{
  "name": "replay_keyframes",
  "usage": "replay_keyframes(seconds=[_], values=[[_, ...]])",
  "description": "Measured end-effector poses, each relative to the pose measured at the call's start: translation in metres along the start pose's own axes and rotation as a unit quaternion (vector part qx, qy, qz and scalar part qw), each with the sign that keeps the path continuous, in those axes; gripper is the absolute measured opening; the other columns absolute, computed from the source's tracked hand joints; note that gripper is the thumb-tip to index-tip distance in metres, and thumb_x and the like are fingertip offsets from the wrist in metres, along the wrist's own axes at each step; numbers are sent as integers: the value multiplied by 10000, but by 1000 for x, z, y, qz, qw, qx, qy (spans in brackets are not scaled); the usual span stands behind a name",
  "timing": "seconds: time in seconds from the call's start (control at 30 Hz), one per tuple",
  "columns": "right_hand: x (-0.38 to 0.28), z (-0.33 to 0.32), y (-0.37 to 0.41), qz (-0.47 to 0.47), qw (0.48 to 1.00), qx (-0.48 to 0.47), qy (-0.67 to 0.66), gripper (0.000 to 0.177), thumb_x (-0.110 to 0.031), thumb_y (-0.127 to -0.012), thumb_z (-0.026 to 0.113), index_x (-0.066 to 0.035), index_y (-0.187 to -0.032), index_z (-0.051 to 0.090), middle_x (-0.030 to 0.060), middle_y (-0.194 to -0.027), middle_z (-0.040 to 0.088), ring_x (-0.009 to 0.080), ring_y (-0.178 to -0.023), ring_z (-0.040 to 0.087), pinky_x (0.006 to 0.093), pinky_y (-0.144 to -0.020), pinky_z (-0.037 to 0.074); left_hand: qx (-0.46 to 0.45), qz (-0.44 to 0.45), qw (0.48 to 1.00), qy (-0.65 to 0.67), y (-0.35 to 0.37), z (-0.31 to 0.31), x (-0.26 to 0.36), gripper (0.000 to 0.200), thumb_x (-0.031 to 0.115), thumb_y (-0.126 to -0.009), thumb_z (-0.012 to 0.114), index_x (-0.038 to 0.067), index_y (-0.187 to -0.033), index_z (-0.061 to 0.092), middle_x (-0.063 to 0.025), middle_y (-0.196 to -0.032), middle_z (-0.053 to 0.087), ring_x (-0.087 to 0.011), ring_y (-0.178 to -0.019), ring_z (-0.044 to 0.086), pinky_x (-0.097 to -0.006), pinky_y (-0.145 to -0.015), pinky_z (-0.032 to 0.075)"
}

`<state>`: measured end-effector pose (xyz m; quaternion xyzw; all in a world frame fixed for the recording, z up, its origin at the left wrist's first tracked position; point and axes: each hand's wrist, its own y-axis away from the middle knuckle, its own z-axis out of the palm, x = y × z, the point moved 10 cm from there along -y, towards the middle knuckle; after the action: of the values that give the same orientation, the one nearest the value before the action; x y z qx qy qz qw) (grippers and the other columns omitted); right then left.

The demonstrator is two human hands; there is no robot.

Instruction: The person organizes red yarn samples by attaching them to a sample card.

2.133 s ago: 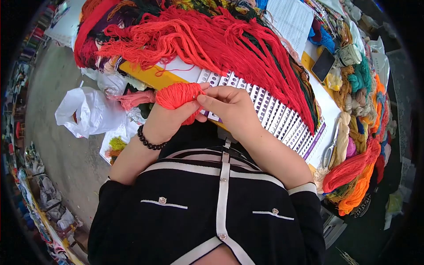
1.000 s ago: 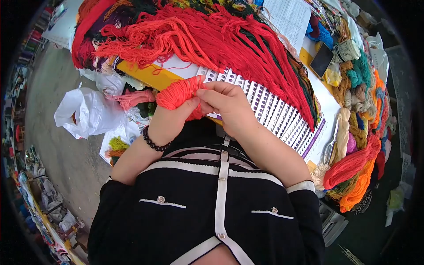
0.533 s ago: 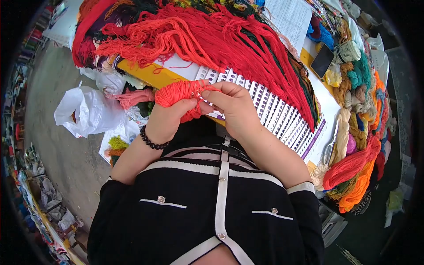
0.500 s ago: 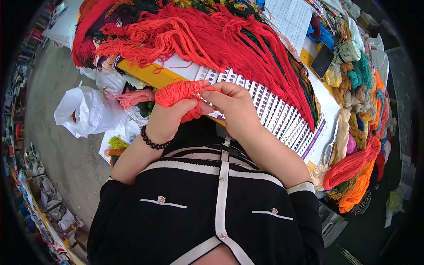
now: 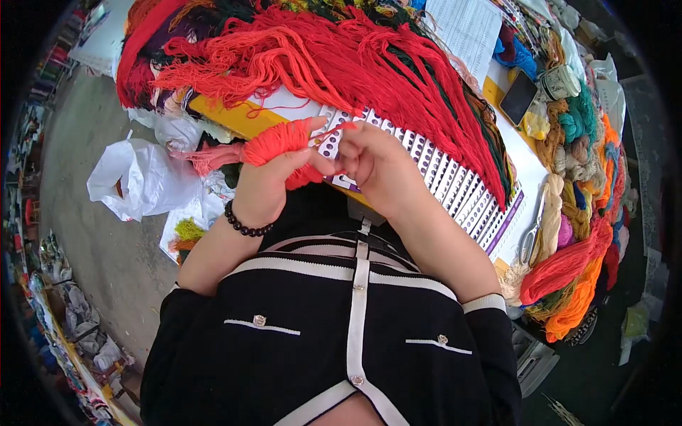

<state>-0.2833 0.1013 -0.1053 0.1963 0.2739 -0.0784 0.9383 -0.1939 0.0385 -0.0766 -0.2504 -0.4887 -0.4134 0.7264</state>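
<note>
My left hand [image 5: 273, 181] is closed around a coral-red skein of thread [image 5: 273, 145], thumb across its front. To the right of it, my right hand [image 5: 376, 163] has its fingers curled, pinching a red strand of thread [image 5: 337, 130] that stretches across from the skein. The tips of some right-hand fingers are partly hidden. Behind both hands lie white cards with rows of dark purple holes [image 5: 440, 170]. Long red thread hanks [image 5: 355, 64] are draped over the upper part of these cards.
Many coloured skeins [image 5: 586, 206] are heaped on the right side, beside scissors [image 5: 529, 238] and a dark phone [image 5: 518, 98]. A printed sheet [image 5: 465, 32] lies at the top. On the left hangs a white plastic bag [image 5: 138, 177], near a pink thread bundle [image 5: 213, 157].
My right hand has drawn slightly away from the skein, and a strand now spans the gap. My left hand and the skein have shifted slightly to the left.
</note>
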Motion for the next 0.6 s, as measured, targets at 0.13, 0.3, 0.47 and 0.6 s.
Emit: replay_keyframes(seconds=[0.13,0.3,0.47,0.6], values=[[2,16,5,-5,990,16,138,106,-82,-792,630,5,-848,654,-9,-646,543,69,-556,394,217,-536,317,16,-17,998,-63,1,6,-5,412,6,-867,437,-25,-1278,443,-90,-854,637,-144,-796,614,-251,-715,484],[8,3,-3,-16,984,31,176,106,-68,-773,644,25,-823,655,17,-663,587,64,-584,464,205,-539,341,-18,6,988,-155,1,9,-11,458,-20,-858,426,-4,-1316,401,-73,-860,621,-124,-763,598,-244,-692,483],[5,0,-2,-30,980,45,189,98,-49,-760,645,19,-831,646,29,-717,611,78,-601,499,211,-567,380,-14,-19,991,-130,1,9,-10,443,-9,-859,436,-13,-1301,424,-73,-839,631,-119,-755,594,-238,-687,474],[2,-1,2,-41,984,50,164,105,-47,-765,644,16,-848,644,30,-733,614,79,-602,495,213,-574,383,-26,-50,998,-34,1,6,-13,416,23,-863,458,-29,-1276,457,-72,-811,642,-114,-756,596,-227,-696,468]])
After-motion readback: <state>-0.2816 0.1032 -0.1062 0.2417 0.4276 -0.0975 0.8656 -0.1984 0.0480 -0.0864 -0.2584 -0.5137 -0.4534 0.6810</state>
